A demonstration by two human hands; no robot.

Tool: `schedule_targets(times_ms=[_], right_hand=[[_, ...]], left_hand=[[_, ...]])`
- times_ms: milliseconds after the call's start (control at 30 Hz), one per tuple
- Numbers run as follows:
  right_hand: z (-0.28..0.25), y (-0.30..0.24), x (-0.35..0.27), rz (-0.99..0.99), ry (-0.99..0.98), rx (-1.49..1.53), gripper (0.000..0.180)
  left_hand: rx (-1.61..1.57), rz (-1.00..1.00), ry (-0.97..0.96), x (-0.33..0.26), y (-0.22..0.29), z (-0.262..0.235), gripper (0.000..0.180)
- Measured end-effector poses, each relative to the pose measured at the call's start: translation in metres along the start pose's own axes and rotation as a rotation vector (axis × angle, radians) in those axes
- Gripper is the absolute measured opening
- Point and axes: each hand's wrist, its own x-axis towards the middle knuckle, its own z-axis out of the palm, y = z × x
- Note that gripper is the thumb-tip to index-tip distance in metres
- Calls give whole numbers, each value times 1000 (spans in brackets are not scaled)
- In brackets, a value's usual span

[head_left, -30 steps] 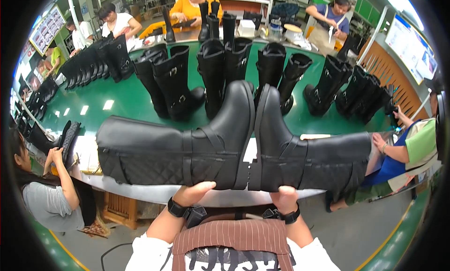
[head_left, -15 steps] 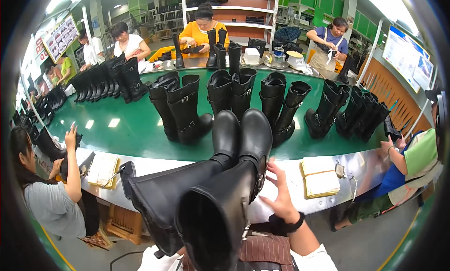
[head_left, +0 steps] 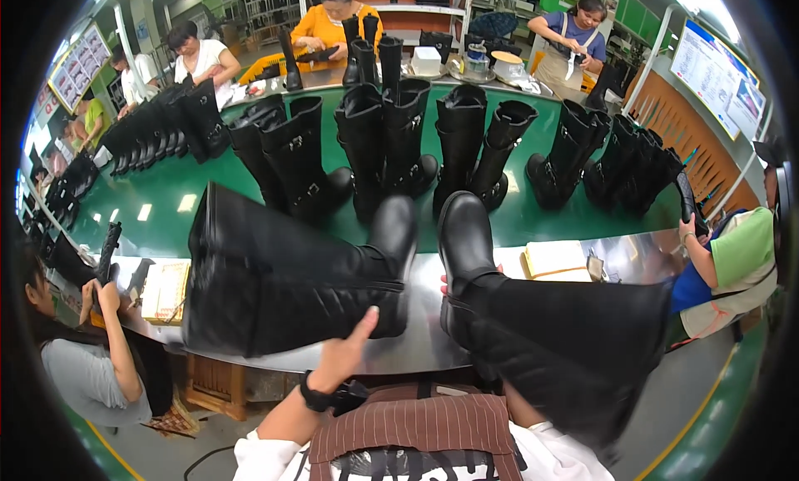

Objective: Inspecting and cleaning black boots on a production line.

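Observation:
A tall black boot lies on its side in front of me, its shaft spread to the left and its rounded toe towards the belt. My left hand grips it near the heel, thumb on the side below a zip line; the other fingers are behind the boot. A second tall black boot has its toe up and its shaft slanting down to the right. My right hand is closed round its foot part, mostly hidden, with only fingertips showing at the sole edge and beside the ankle. The two boots are apart.
Several black buckled boots stand along the green belt beyond the metal bench edge. Stacks of yellowish paper lie left and right. Co-workers sit at the left, right and across the belt.
The boots, earlier together with toes side by side, are now parted, one shaft left and one right. My left hand has come into view; my right hand has gone behind the right boot.

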Motion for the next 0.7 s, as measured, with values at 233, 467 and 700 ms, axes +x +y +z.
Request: schedule_targets(times_ms=[233, 467, 700], right_hand=[[17, -10, -63, 33, -30, 76, 80], [31, -24, -90, 121, 75, 89, 81], [45, 2, -97, 137, -40, 55, 83]], left_hand=[[374, 52, 2, 4, -12, -28, 35], [1288, -176, -406, -28, 72, -15, 50], [382, 549, -192, 24, 75, 102, 94]])
